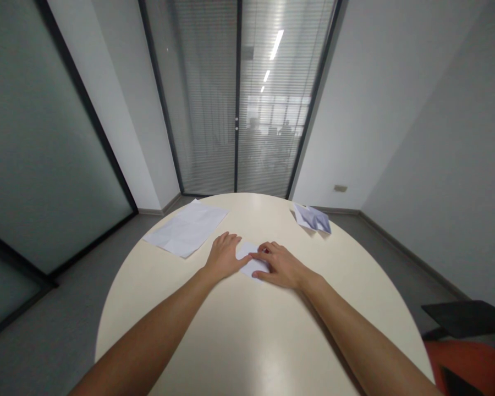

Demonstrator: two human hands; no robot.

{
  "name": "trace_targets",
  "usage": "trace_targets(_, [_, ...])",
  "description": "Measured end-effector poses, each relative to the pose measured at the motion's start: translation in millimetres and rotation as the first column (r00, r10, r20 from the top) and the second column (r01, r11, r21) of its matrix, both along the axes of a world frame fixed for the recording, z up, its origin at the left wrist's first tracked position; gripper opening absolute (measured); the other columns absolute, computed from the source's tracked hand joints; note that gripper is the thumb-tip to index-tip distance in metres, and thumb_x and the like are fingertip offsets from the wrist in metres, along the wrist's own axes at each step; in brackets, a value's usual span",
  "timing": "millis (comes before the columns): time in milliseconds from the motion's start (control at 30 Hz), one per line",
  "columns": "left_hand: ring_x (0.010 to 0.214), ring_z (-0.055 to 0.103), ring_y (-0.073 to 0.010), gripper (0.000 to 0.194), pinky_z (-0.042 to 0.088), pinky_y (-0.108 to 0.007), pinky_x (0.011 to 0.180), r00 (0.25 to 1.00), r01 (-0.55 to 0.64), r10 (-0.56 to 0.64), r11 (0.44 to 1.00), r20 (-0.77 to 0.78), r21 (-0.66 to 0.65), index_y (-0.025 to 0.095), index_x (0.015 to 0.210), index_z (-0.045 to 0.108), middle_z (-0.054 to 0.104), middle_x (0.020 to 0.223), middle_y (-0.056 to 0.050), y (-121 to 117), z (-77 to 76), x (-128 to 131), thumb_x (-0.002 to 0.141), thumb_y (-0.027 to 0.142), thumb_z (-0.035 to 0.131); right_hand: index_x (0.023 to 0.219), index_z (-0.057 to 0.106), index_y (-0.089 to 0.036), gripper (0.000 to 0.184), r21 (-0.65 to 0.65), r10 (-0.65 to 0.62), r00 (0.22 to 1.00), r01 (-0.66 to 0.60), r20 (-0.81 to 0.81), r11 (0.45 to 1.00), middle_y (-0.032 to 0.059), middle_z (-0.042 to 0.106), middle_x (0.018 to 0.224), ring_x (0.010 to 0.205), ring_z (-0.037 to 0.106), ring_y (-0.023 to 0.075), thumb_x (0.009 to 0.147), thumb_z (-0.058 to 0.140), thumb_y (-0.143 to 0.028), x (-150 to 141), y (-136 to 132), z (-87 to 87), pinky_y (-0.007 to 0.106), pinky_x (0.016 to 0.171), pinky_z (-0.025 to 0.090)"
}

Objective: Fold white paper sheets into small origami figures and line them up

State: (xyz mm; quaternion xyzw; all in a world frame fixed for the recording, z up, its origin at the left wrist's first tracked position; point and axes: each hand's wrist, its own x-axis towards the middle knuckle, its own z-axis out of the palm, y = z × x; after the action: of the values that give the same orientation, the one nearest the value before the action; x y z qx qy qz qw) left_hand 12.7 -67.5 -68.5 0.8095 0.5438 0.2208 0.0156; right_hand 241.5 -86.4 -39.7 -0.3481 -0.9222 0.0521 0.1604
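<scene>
A small piece of white paper lies flat on the round table, between my two hands and partly covered by them. My left hand rests at its left side with the fingers stretched out and the thumb reaching onto the paper. From the right, my right hand lies over the paper, its fingers bent but apart and its thumb on the near edge. Both hands touch the paper against the tabletop; neither is wrapped round it. The paper's right part is hidden under my right hand.
A larger creased white sheet lies at the table's far left. Toward the far right rests a folded, crumpled paper. A red chair with a black armrest stands beside the table at the right. Glass doors are beyond the table.
</scene>
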Motion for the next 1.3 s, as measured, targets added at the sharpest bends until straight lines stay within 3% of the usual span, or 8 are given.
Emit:
trace_targets(467, [0.150,0.018,-0.0425,0.091,0.022,-0.053,0.120,0.997,-0.068,0.060,0.971,-0.041,-0.231,0.015,0.141,0.051,0.042,0.155,-0.017,8.2,12.6,-19.8,0.073,0.073,0.065,0.137,0.062,-0.027,0.058,-0.039,-0.049,0.999,0.050,0.013,0.998,0.0171,0.057,0.138,0.124,0.052,0.0334,0.089,0.061,-0.060,-0.7,-1.6,-0.6,0.052,0.103,0.041])
trace_targets(867, [0.152,0.012,-0.0398,0.091,0.022,-0.050,0.120,1.000,-0.003,-0.005,0.959,-0.028,-0.282,0.019,0.141,0.051,0.038,0.158,-0.015,13.2,21.0,-42.3,0.068,0.069,0.071,0.138,0.061,-0.027,0.060,-0.047,-0.045,0.999,0.046,0.020,0.998,0.0174,0.055,0.141,0.126,0.051,0.0347,0.089,0.060,-0.061,-1.5,-1.0,-0.7,0.053,0.104,0.041])
trace_targets(1067, [0.152,0.016,-0.0361,0.089,0.018,-0.051,0.121,0.997,0.026,-0.045,0.953,-0.058,-0.303,0.018,0.143,0.048,0.039,0.157,-0.017,16.3,22.4,-50.1,0.070,0.063,0.072,0.138,0.061,-0.026,0.058,-0.043,-0.042,0.999,0.043,0.024,0.998,0.0172,0.056,0.141,0.125,0.051,0.0342,0.090,0.061,-0.059,-3.2,-1.6,-0.3,0.052,0.104,0.042])
trace_targets(1300, [0.153,0.009,-0.0387,0.089,0.024,-0.051,0.120,0.998,0.052,-0.059,0.943,-0.010,-0.329,0.022,0.144,0.048,0.036,0.159,-0.013,12.7,26.3,-54.9,0.068,0.060,0.074,0.137,0.062,-0.027,0.058,-0.032,-0.043,0.999,0.043,0.011,0.999,0.0168,0.056,0.141,0.125,0.052,0.0338,0.089,0.062,-0.059,-2.6,-1.2,-3.1,0.052,0.105,0.041])
